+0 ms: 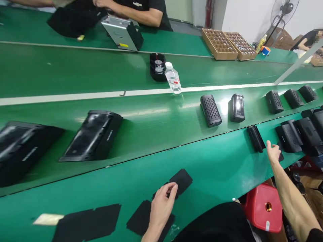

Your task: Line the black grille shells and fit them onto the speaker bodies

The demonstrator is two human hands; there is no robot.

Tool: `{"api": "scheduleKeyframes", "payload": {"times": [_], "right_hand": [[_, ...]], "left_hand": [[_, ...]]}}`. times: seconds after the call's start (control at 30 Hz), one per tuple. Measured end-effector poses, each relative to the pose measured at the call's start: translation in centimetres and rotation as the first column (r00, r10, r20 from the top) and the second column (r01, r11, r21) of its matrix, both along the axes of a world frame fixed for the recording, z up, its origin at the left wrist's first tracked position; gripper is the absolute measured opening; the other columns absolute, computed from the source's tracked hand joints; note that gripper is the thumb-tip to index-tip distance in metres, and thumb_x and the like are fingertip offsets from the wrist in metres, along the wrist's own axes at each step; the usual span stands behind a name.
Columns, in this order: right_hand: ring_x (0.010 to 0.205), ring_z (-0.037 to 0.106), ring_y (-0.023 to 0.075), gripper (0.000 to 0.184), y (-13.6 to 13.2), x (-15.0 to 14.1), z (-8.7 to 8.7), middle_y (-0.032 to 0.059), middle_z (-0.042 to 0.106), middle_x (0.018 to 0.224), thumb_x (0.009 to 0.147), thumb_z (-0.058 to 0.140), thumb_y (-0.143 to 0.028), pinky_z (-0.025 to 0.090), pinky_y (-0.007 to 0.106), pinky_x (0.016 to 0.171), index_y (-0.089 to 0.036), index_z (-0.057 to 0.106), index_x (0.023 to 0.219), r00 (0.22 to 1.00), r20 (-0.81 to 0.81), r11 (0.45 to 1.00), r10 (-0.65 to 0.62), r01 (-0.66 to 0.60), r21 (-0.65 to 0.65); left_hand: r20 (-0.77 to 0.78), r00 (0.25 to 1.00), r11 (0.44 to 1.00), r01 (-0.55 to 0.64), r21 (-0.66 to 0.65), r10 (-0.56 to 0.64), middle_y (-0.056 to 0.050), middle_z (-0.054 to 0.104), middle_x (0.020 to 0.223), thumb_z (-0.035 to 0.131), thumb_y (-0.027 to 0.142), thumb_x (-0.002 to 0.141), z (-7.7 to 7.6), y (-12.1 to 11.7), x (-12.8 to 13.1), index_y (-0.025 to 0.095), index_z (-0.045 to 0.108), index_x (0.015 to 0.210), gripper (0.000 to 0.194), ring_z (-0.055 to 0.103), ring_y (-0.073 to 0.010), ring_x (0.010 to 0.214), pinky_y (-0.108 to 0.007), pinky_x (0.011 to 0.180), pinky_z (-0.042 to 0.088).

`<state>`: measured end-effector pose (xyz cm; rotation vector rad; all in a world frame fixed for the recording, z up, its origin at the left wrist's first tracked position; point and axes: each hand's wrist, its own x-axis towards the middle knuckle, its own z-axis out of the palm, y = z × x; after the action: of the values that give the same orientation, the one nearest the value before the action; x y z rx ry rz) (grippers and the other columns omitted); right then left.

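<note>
My left hand point(163, 206) is over flat black sheets, its fingers curled and thumb drawn near the index finger. Whatever lies between those fingertips is hidden. One black sheet point(182, 181) shows beyond the fingers, another black sheet point(140, 216) lies left of the wrist. Further left is a larger black sheet point(88, 222) beside a pale strip point(49, 219). My right hand point(274, 153) reaches far right, thumb raised and fingers bent against a dark piece point(281, 156), mostly covered by the hand. Just left of it sits a slim black housing point(255, 138).
Black speaker-like units point(92, 136) stand along the green belt point(151, 124), including a perforated black case point(211, 110). More black housings point(289, 136) crowd the right. A water bottle point(173, 79) stands mid-belt. Below the bench edge is a red stool point(263, 208). A co-worker's arm point(141, 15) is opposite.
</note>
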<state>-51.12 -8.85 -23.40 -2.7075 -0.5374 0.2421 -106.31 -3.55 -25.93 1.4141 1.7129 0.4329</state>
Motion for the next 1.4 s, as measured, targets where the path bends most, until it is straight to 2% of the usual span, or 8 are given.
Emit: {"api": "scheduleKeyframes", "payload": {"times": [0.33, 0.5, 0.67, 0.8, 0.87, 0.97, 1.13, 1.4], "right_hand": [[0.093, 0.071, 0.0311, 0.065, -3.5, -7.1, 3.0, 0.0140, 0.079, 0.104, 0.086, 0.058, -0.074, 0.054, 0.044, 0.088, -0.018, 0.083, 0.109, 0.933, 0.075, 0.895, 0.351, -0.358, 0.268], [0.085, 0.065, 0.0283, 0.050, -2.1, -15.9, -0.5, 0.0092, 0.071, 0.086, 0.091, 0.054, -0.066, 0.052, 0.042, 0.084, -0.025, 0.083, 0.094, 0.681, 0.033, 0.658, 0.731, -0.717, 0.231], [0.084, 0.063, 0.0305, 0.053, -0.7, -24.1, -2.0, 0.0127, 0.068, 0.095, 0.088, 0.055, -0.071, 0.051, 0.046, 0.082, -0.022, 0.074, 0.096, 0.602, -0.028, 0.592, 0.798, -0.774, 0.225], [0.078, 0.066, 0.0243, 0.039, 0.1, -34.7, -1.8, 0.0059, 0.071, 0.085, 0.099, 0.055, -0.059, 0.047, 0.035, 0.073, -0.026, 0.064, 0.080, 0.283, -0.344, 0.328, 0.895, -0.941, 0.079], [0.077, 0.068, 0.0234, 0.032, 1.0, -39.8, -2.8, 0.0039, 0.072, 0.082, 0.099, 0.062, -0.053, 0.044, 0.032, 0.070, -0.026, 0.065, 0.082, 0.230, -0.401, 0.269, 0.887, -0.962, 0.044], [0.081, 0.071, 0.0251, 0.019, 2.5, -43.8, -4.7, 0.0068, 0.076, 0.088, 0.099, 0.066, -0.040, 0.043, 0.031, 0.071, -0.024, 0.067, 0.089, 0.231, -0.427, 0.251, 0.874, -0.968, -0.010], [0.088, 0.074, 0.0259, 0.018, 3.2, -42.9, -5.9, 0.0101, 0.079, 0.091, 0.102, 0.058, -0.032, 0.045, 0.032, 0.076, -0.024, 0.071, 0.091, 0.215, -0.458, 0.247, 0.863, -0.969, 0.011], [0.060, 0.062, 0.0211, 0.043, 3.6, -36.6, -4.8, 0.0048, 0.073, 0.071, 0.095, 0.053, -0.062, 0.045, 0.032, 0.062, -0.023, 0.068, 0.085, 0.364, -0.503, 0.555, 0.784, -0.774, 0.305]], "left_hand": [[-0.036, 0.991, 0.988, -0.127, 0.087, 0.130, -0.007, 0.081, 0.095, 0.053, 0.062, 0.086, -1.4, -2.5, -1.7, 0.027, 0.076, 0.088, 0.042, 0.073, -0.0309, 0.091, -0.043, 0.084, 0.059], [-0.133, 0.977, 0.974, -0.144, 0.174, 0.169, -0.009, 0.080, 0.096, 0.053, 0.038, 0.092, -0.7, -5.0, -1.8, 0.025, 0.074, 0.090, 0.025, 0.070, -0.0286, 0.098, -0.043, 0.093, 0.056], [-0.270, 0.910, 0.942, -0.263, 0.210, 0.314, -0.012, 0.076, 0.112, 0.061, 0.030, 0.095, -2.9, -7.3, -3.0, 0.023, 0.075, 0.101, 0.017, 0.064, -0.0317, 0.113, -0.048, 0.103, 0.050], [-0.306, 0.857, 0.902, -0.343, 0.262, 0.414, -0.021, 0.065, 0.139, 0.057, 0.035, 0.100, -4.3, -8.6, -2.4, 0.017, 0.070, 0.122, 0.031, 0.051, -0.0373, 0.137, -0.058, 0.118, 0.039], [-0.328, 0.841, 0.894, -0.345, 0.287, 0.430, -0.023, 0.057, 0.150, 0.056, 0.037, 0.101, -5.0, -8.8, -1.7, 0.014, 0.065, 0.134, 0.041, 0.042, -0.0394, 0.149, -0.063, 0.125, 0.029], [-0.370, 0.828, 0.900, -0.330, 0.284, 0.420, -0.026, 0.048, 0.161, 0.053, 0.037, 0.103, -5.9, -8.7, -0.7, 0.011, 0.058, 0.146, 0.051, 0.029, -0.0419, 0.160, -0.068, 0.129, 0.018], [-0.383, 0.828, 0.907, -0.326, 0.267, 0.410, -0.026, 0.044, 0.166, 0.051, 0.037, 0.103, -6.6, -8.7, -0.3, 0.010, 0.056, 0.150, 0.054, 0.025, -0.0428, 0.162, -0.070, 0.130, 0.015], [-0.371, 0.819, 0.893, -0.349, 0.283, 0.438, -0.025, 0.046, 0.165, 0.056, 0.037, 0.101, -6.9, -8.7, -0.3, 0.010, 0.055, 0.151, 0.057, 0.026, -0.0429, 0.162, -0.070, 0.131, 0.015]]}}
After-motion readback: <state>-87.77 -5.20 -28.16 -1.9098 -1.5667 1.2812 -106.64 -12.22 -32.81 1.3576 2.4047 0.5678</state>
